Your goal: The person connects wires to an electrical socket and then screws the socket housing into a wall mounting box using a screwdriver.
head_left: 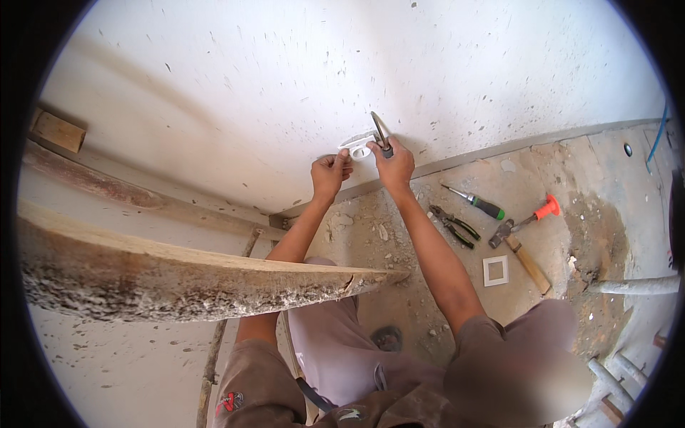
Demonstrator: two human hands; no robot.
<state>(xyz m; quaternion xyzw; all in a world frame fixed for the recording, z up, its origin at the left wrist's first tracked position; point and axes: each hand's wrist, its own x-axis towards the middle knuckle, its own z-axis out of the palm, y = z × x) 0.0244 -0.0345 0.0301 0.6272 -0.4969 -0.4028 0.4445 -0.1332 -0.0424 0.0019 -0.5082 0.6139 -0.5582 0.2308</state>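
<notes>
Low on the white wall, a white wall socket [360, 151] with a round face sits at an opening, tilted rather than flush. Fingers of my left hand [330, 175] are closed on its left edge. My right hand [395, 164] grips a slim tool [379, 125] with a dark handle, its grey blade pointing up along the wall. The thumb of that hand also presses against the socket's right side. What kind of tool it is I cannot make out. The back of the socket is hidden.
On the dusty floor to my right lie a screwdriver [479, 204], pliers [455, 227], a hammer [526, 262], a chisel with an orange guard [536, 212] and a white square frame [495, 271]. A thick wooden plank [178, 282] crosses above my left arm. Metal pipes [635, 286] stand at right.
</notes>
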